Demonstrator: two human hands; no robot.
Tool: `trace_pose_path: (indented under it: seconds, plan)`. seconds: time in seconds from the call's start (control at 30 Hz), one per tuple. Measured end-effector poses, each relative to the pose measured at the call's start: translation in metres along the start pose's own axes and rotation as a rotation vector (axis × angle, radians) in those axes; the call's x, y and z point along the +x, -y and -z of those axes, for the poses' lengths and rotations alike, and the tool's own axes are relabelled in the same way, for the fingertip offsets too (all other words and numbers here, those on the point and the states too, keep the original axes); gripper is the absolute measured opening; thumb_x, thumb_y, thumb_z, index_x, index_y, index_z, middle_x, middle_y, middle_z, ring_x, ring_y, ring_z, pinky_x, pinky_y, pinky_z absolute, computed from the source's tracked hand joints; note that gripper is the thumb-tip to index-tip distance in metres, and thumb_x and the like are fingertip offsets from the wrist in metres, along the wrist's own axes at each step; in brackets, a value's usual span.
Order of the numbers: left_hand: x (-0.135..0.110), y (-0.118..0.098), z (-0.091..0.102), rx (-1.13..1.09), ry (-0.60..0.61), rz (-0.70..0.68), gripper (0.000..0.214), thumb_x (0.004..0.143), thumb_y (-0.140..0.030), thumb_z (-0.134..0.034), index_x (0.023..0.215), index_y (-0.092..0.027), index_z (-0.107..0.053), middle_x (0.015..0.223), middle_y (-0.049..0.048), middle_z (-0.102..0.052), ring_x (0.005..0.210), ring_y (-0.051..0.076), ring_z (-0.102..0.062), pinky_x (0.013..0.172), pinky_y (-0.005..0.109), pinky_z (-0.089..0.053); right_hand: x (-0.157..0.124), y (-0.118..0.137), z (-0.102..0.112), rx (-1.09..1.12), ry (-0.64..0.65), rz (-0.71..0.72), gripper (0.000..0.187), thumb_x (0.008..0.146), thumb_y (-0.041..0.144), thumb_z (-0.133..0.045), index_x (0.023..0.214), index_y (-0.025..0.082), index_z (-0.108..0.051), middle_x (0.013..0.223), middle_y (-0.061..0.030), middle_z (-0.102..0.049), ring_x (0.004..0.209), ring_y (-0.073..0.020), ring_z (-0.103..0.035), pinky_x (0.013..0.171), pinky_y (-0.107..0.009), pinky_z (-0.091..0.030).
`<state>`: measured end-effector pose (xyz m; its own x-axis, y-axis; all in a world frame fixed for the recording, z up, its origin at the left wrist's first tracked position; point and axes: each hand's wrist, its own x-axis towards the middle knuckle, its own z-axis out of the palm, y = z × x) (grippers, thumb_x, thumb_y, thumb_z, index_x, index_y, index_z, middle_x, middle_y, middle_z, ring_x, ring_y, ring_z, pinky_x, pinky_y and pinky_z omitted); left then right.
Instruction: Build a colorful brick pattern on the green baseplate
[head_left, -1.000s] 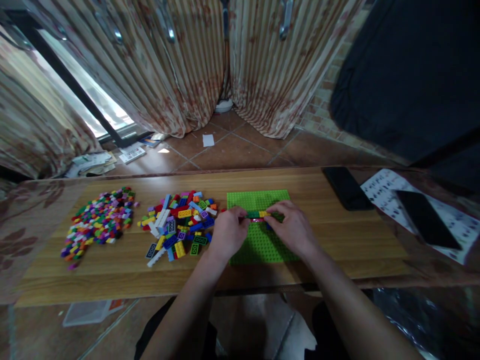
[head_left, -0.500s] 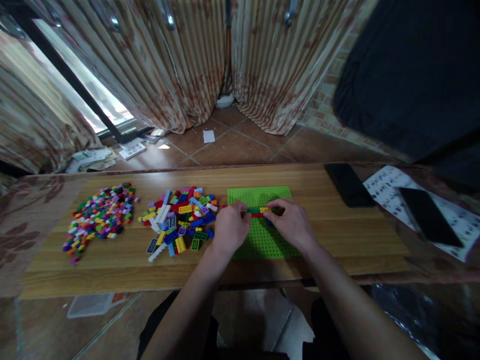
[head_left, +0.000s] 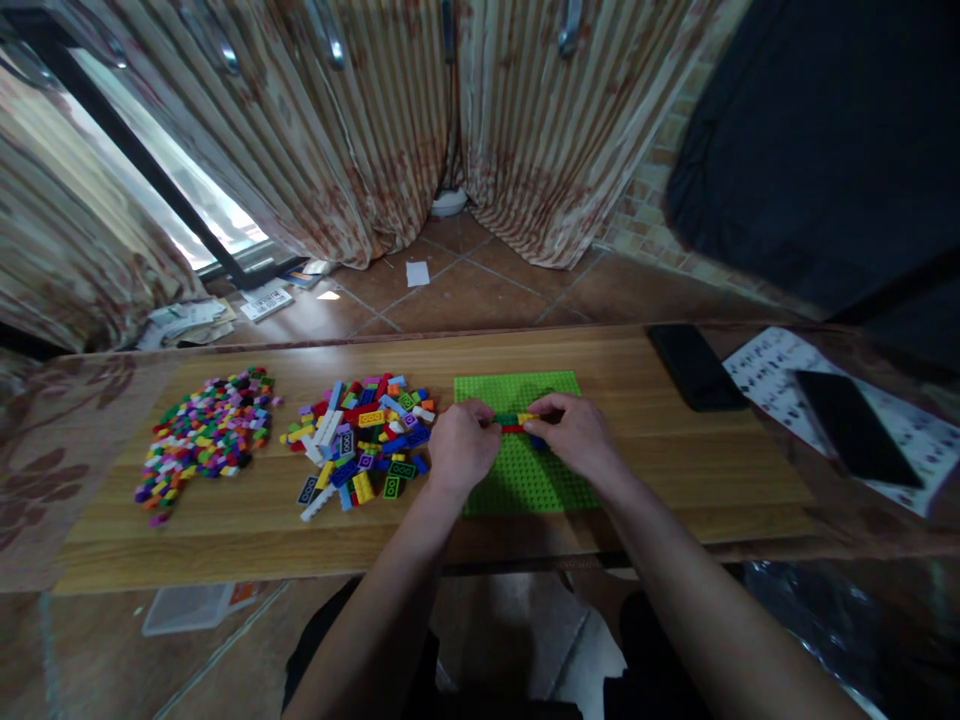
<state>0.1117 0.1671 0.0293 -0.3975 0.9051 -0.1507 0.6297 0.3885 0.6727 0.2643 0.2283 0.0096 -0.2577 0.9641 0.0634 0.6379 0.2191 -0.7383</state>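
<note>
Both hands pinch a short row of joined toy bricks, green and yellow above with red below, over the light green baseplate. My left hand has its thumb and fingers closed on the left end of the row. At the right end, by the yellow brick, the fingers of my right hand are closed. A blue brick shows partly under the right fingers. I cannot tell whether the row touches the baseplate.
Left of the baseplate lies a pile of larger bricks, and farther left a heap of small bricks. A black phone rests at the right, beside a printed sheet with another dark phone on it.
The view has shifted slightly. Both hands keep their pinch on the brick row, and the right fingers have moved a little to the left along it.
</note>
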Motion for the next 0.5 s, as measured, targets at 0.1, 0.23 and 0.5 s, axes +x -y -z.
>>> trace_pose_path:
  seconds: [0.1,0.23,0.5]
  plan:
    - [0.001,0.002,-0.001,-0.005,0.015,-0.01,0.02,0.077,-0.021,-0.063,0.092,-0.019,-0.075,0.093,0.0079,-0.076,0.085,0.021,-0.07,0.074,0.029,-0.051,-0.001,0.002,0.001,0.003,0.014,-0.014,0.008,0.069,0.021,-0.074,0.076,0.02,-0.071,0.079,-0.0033,-0.074,0.073,-0.0189,-0.067,0.072,-0.035,-0.052]
    - [0.0,0.003,-0.001,-0.02,0.021,-0.026,0.02,0.077,-0.022,-0.064,0.094,-0.018,-0.074,0.094,0.0085,-0.076,0.085,0.021,-0.07,0.075,0.029,-0.052,-0.004,-0.001,0.007,0.026,0.015,0.033,0.009,0.073,0.027,-0.071,0.08,0.021,-0.072,0.083,-0.0039,-0.074,0.076,-0.0196,-0.067,0.075,-0.036,-0.053]
    - [0.008,0.014,0.007,-0.155,0.104,-0.124,0.032,0.084,-0.011,-0.046,0.098,-0.014,-0.074,0.078,0.0046,-0.074,0.073,0.017,-0.068,0.07,0.025,-0.052,0.002,-0.025,0.033,0.195,-0.077,-0.03,0.023,0.081,0.039,-0.06,0.087,0.02,-0.073,0.088,-0.0075,-0.076,0.084,-0.024,-0.069,0.081,-0.041,-0.052]
